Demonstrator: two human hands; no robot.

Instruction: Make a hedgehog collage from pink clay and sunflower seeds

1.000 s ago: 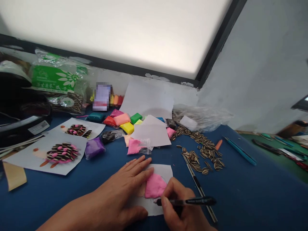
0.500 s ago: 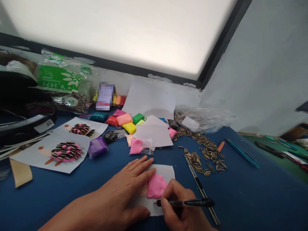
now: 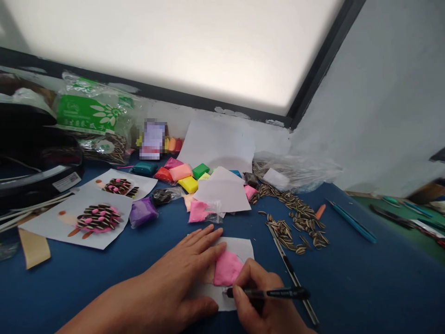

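The right hand [image 3: 259, 297] pinches a black pen [image 3: 285, 293] between thumb and fingers, its point down at the lower part of a small white paper [image 3: 241, 246], beside short drawn lines. To its left, the left hand [image 3: 181, 273] lies flat across the paper's left side, fingers stretched out and thumb apart, grasping nothing. Between the two hands sits a flattened piece of pink clay [image 3: 227, 269] on the paper, with a beige patch [image 3: 208, 275] partly hidden under the left fingers. Just right of the right hand, a slim silver-and-black stick [image 3: 290, 269] slants across the blue table [image 3: 347, 287]. Ahead of the left fingertips is a pink clay packet [image 3: 198, 212]; farther left of that hand are a purple packet [image 3: 142, 212] and a sheet bearing a seed-spiked hedgehog [image 3: 99, 218]. Beyond the right hand, striped seeds [image 3: 278, 229] spread loosely, with a blue cutter [image 3: 351, 220] to their right. Farther ahead of both hands come a yellow packet [image 3: 187, 184], a green packet [image 3: 200, 170] and a clear plastic bag [image 3: 295, 174]. Farthest out, beyond the left hand, stands a green-labelled seed bag [image 3: 92, 111].
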